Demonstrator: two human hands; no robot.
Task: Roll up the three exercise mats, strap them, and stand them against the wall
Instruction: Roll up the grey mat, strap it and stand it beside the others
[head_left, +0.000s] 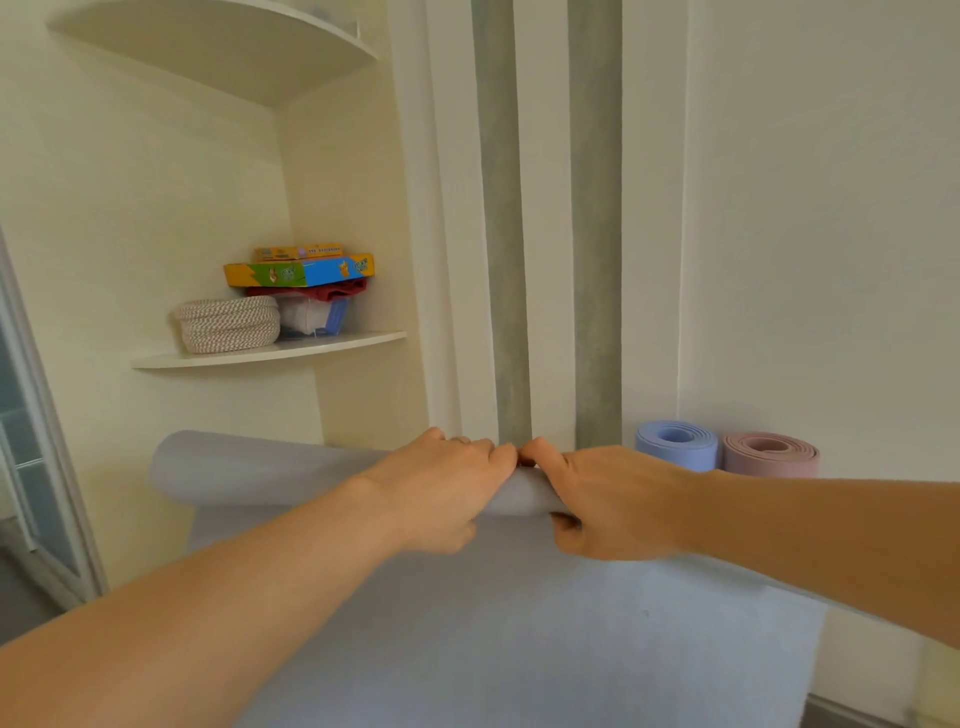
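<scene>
A grey exercise mat (519, 623) lies spread out in front of me, its far end curled into a thick roll (249, 470). My left hand (441, 493) and my right hand (608, 501) grip that roll side by side near its middle, fingers wrapped over the top and thumbs almost touching. Against the wall at the right stand a rolled blue mat (678, 446) and a rolled pink mat (771, 454), upright and touching each other. I can see no strap on any mat.
A corner shelf (270, 352) at the left carries a woven rope basket (228, 323) and a stack of colourful boxes (301, 270). A second shelf (228, 47) sits higher up. Grey vertical wall stripes (595, 234) rise behind my hands. A glass door frame (31, 441) borders the left.
</scene>
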